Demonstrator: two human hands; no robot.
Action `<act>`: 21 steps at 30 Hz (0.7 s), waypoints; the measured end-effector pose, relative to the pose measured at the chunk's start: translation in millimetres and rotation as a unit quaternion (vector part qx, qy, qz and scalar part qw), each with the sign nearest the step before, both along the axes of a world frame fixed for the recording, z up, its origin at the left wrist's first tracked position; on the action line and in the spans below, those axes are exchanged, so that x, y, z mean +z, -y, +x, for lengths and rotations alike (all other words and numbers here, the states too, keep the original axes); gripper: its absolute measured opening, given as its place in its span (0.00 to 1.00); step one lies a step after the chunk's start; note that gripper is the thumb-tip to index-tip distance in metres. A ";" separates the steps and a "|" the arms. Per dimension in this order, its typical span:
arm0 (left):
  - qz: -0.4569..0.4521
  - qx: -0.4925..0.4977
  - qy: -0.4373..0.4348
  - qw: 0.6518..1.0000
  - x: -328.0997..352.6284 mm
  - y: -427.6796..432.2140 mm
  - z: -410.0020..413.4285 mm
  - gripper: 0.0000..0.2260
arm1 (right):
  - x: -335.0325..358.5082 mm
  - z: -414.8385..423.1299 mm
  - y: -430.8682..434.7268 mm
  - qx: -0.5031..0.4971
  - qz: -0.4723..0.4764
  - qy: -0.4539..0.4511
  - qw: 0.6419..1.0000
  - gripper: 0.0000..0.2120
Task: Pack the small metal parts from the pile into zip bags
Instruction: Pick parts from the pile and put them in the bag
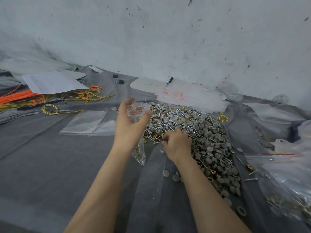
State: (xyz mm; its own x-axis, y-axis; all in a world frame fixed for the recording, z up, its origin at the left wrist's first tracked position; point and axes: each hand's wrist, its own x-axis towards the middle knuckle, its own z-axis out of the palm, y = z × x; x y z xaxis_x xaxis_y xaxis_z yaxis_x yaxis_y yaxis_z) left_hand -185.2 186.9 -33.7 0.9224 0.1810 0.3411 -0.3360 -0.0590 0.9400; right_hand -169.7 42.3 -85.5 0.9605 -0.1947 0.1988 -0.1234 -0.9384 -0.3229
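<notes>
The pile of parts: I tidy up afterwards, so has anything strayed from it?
Yes. A few grey caps lie loose on the cloth left of the pile; a screw lies alone off its right edge.

A: Any writing to read here?
B: None. The sheet [53, 82] at ten o'clock bears print too small to make out; the red marks on the plastic [185, 95] at one o'clock spell nothing.

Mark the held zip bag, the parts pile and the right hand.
zip bag [136, 113]: head view, clear top part.
parts pile [202, 132]: head view, middle of heap.
right hand [176, 146]: head view, back of hand.
</notes>
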 end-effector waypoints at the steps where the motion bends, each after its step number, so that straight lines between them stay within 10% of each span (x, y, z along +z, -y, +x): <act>1: 0.002 0.001 0.000 1.000 0.0 0.0 0.6 0.23 | -0.2 -0.4 0.6 0.000 0.008 -0.003 1.000 0.08; 17: 0.015 -0.004 0.008 1.000 -1.3 0.1 3.0 0.21 | 2.1 12.6 -18.7 -0.002 0.016 -0.035 0.999 0.09; 21: 0.018 -0.016 0.007 1.000 -3.0 1.4 2.6 0.22 | 12.3 1.1 -9.5 0.025 0.238 0.104 0.965 0.05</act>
